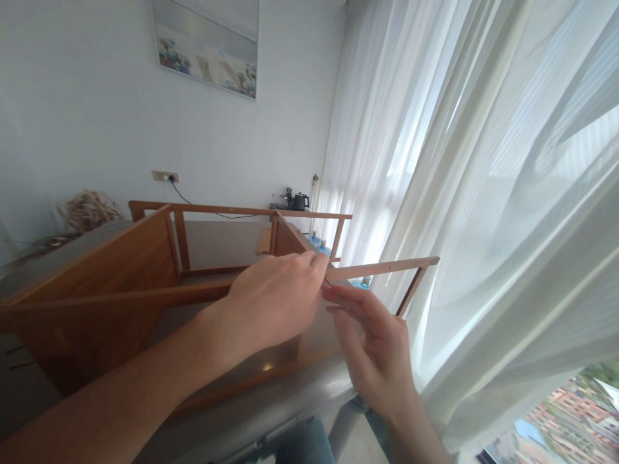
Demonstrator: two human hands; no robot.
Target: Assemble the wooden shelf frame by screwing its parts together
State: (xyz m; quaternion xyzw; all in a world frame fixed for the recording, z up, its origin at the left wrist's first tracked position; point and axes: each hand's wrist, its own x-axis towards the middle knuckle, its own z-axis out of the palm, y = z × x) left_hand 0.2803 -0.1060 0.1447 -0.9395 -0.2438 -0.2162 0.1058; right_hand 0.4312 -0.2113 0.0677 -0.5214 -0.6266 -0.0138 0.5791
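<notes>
A brown wooden furniture frame point(389, 267) with long rails and panels stretches before me. My left hand point(278, 293) lies across its near rail with the fingers curled closed; its own body hides what they grip. Just to the right and slightly lower is my right hand point(372, 335), thumb and forefinger drawn together close to the left fingertips. A small thin metal piece point(329, 281) shows at the right fingertips, slanting up against the rail. Its exact kind is too small to make out. The other right fingers are loosely bent.
Sheer white curtains point(483, 161) hang along the right side. Behind the frame stand a black kettle point(300, 202) and bottles with blue parts point(323, 245). A cable runs from the wall socket point(165, 176). Dried plant stuff point(89, 211) lies at the left. My knees are below.
</notes>
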